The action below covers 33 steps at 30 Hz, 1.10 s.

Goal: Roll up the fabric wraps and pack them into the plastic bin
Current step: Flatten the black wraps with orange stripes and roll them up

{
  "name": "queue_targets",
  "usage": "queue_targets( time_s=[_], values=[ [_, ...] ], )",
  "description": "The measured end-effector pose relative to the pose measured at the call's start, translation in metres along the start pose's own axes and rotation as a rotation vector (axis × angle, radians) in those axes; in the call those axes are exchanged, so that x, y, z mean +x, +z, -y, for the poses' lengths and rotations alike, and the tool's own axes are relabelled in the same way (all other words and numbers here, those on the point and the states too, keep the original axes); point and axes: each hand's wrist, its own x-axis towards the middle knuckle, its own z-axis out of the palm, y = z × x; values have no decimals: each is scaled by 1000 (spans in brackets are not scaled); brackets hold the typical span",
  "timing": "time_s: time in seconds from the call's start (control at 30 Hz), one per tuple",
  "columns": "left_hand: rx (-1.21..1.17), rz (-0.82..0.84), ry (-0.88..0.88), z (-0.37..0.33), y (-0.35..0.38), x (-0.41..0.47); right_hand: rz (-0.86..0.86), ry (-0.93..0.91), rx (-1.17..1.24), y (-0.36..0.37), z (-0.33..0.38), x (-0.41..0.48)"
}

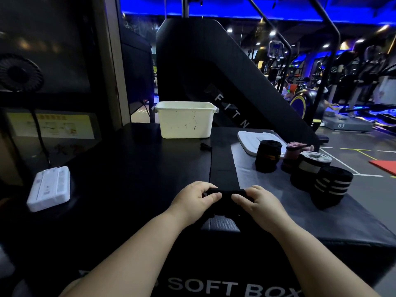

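Both hands curled | left hand (192, 200) and right hand (260, 202) pinch the black wrap (222, 170) at its rolled end | best we roll tight, edges aligned, strip flat.

Stretched flat toward the white plastic bin (185, 123), a black wrap (221, 168), near end rolled into a small coil. Bin upright and open-topped, at the far edge. Right of the strip, standing on end in a cluster: black-orange roll (267, 156), pink roll (292, 154), black-and-white roll (308, 168), striped black roll (331, 187).
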Motion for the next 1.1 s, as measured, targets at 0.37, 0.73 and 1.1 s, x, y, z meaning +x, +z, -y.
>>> queue_targets(
  time_s=[0.37,0.73,1.1],
  values=[
    [122,-118,67,-1,1,-7,-53,-36,30,0,2,-9],
    [167,-140,33,-5,4,-11,-68,-9,-51,2,0,-12],
    [72,-67,78,-5,-1,-11,-53,-51,37,5,-8,2]
  ],
)
